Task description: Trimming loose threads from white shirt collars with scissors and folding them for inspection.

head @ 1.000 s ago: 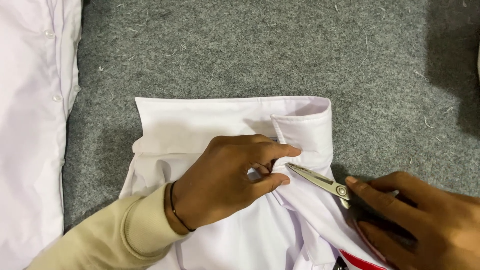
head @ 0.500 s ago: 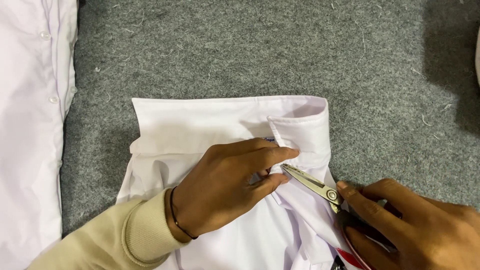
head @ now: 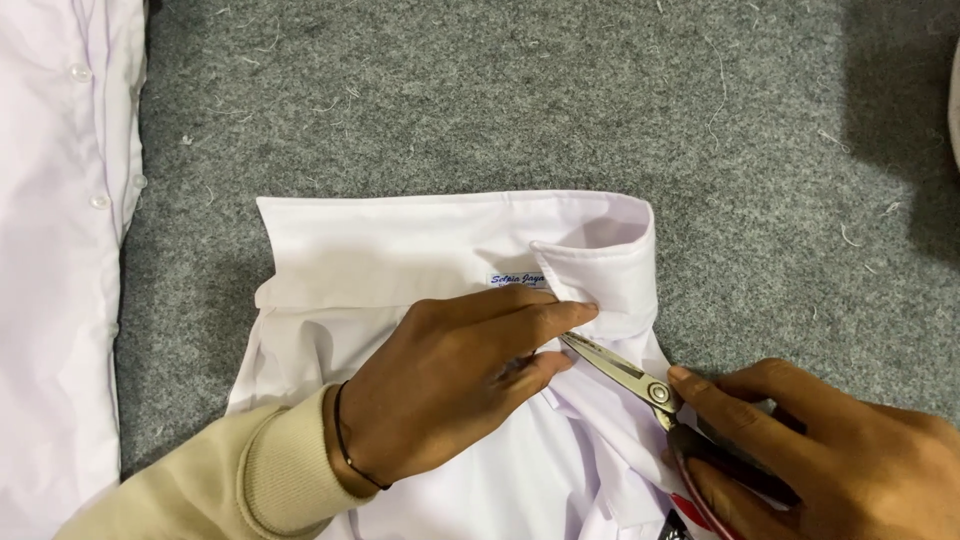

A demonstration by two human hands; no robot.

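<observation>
A white shirt [head: 400, 250] lies collar-up on grey felt, with a small label at the neck. My left hand [head: 450, 385], in a beige sleeve with a thin black wristband, pinches the shirt fabric just below the folded collar tip [head: 600, 270]. My right hand [head: 810, 450] grips a pair of small scissors [head: 625, 372] with dark and red handles. The metal blades point up-left, their tips right at the pinched fabric by my left fingertips. The handles are mostly hidden under my fingers.
Another white buttoned garment [head: 60, 250] lies along the left edge. The grey felt surface [head: 500, 90] is dotted with thread scraps. A pale object [head: 955, 110] peeks in at the right edge.
The scissors and my right hand have slid a little left and up, bringing the blade tips closer to the fabric pinched by my left hand. The left hand stayed almost still.
</observation>
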